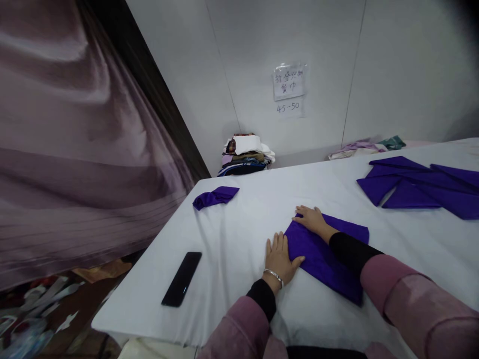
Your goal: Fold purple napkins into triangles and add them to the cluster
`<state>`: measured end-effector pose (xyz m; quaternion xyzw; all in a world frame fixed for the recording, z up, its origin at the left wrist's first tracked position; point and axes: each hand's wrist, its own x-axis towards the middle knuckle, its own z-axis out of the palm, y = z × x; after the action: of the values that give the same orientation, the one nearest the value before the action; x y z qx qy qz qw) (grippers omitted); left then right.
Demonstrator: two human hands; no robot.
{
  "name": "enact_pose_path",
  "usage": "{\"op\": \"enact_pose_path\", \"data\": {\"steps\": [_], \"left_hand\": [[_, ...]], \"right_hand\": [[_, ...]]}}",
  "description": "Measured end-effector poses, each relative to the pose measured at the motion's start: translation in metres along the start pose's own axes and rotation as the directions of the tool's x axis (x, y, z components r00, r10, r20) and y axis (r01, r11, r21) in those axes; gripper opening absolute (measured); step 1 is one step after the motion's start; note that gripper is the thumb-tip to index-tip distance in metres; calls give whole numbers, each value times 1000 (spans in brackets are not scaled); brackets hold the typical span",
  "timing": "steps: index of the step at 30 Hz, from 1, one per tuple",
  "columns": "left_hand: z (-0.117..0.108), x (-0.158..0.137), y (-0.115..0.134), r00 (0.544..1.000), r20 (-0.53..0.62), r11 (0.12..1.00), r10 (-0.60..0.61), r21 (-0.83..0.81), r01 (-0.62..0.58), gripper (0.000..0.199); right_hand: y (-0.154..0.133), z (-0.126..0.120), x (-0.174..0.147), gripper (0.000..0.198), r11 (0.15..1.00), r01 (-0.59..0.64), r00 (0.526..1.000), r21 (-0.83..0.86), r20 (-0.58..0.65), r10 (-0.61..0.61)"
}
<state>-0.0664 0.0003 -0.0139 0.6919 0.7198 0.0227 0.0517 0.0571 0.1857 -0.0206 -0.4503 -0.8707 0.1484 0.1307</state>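
Note:
A purple cloth napkin (329, 259), folded into a flat pointed shape, lies on the white-covered table (239, 249). At its left edge my left hand (280, 262) rests flat with the fingers spread and the thumb on the cloth; a silver bracelet circles that wrist. My right hand (311, 219) lies on the napkin's upper left corner, palm down, fingers stretched out to the left. Part of the napkin is covered by my right forearm.
A black phone (182, 279) lies to the left, with a rolled purple cloth (216, 197) beyond it. Several folded purple napkins (415, 184) overlap at the right. Piled fabrics (247, 154) stand behind the far edge, below a paper sign (289, 82). A pinkish curtain (75, 149) hangs left.

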Motion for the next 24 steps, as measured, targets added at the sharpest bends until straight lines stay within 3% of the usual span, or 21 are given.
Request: {"op": "enact_pose_path", "data": {"steps": [9, 24], "left_hand": [[5, 0, -2, 999, -39, 998, 10, -56, -12, 85], [8, -1, -3, 999, -36, 997, 5, -75, -8, 87]], "right_hand": [[12, 4, 12, 30, 988, -96, 993, 118, -54, 103], [43, -1, 32, 32, 991, -16, 996, 131, -89, 28]]}}
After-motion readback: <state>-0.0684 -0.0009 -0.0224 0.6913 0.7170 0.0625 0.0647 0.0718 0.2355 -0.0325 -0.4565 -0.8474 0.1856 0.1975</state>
